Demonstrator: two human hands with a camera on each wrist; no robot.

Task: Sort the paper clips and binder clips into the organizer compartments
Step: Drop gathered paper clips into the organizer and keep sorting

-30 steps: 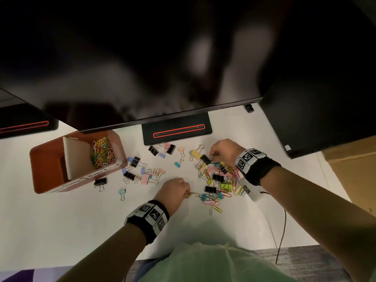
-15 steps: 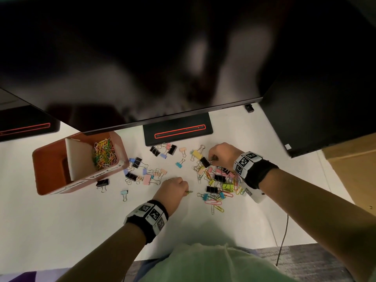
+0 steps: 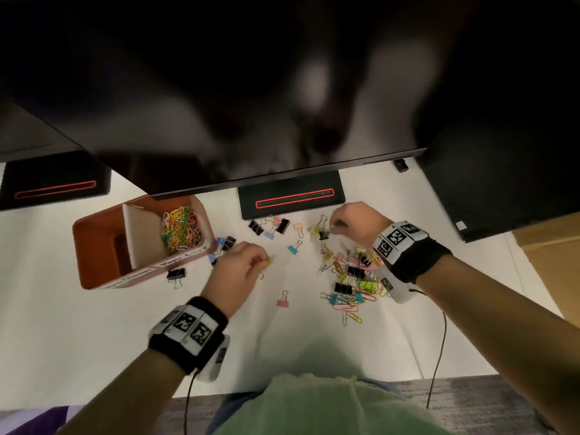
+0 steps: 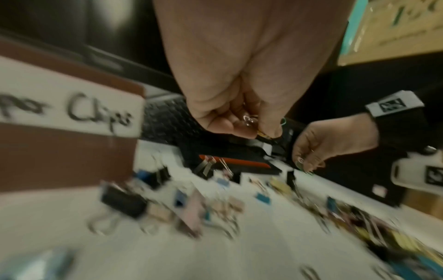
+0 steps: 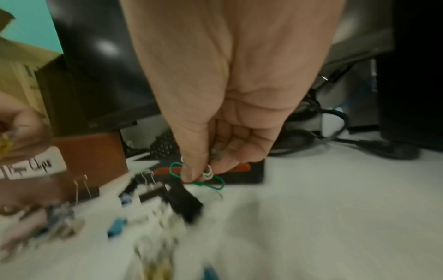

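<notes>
Dim indoor light; soft glare patches on the dark monitor. Both wrist views smear with motion blur across the counter, and edges bend wide-angle.

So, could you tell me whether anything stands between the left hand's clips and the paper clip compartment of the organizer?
Nothing visible does. The left hand pinches small paper clips just right of the organizer. Its paper clip compartment is open-topped, and the loose binder clips between them lie flat on the desk.

Head camera looks steeply down on white desk; wrist cameras low, close, facing monitors; all share scattered clips.
</notes>
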